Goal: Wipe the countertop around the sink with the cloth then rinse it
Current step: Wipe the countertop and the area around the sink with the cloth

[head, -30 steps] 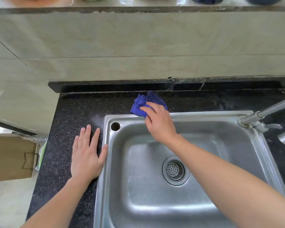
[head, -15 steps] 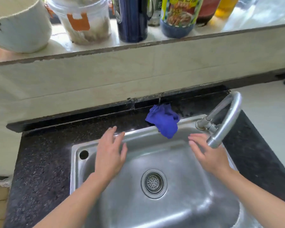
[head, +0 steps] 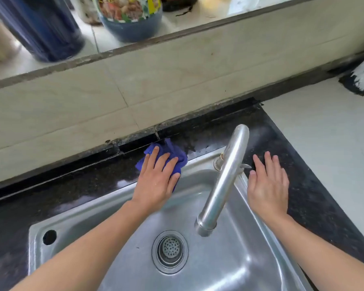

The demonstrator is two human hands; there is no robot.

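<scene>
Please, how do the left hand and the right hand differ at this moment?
The left hand presses the blue cloth at the back edge of the sink; the right hand rests on the countertop with no cloth. The left hand lies left of the faucet, the right hand right of it. Both lie flat, palm down.

Left hand (head: 158, 181) and right hand (head: 268, 185) lie flat, fingers apparently straight.
</scene>
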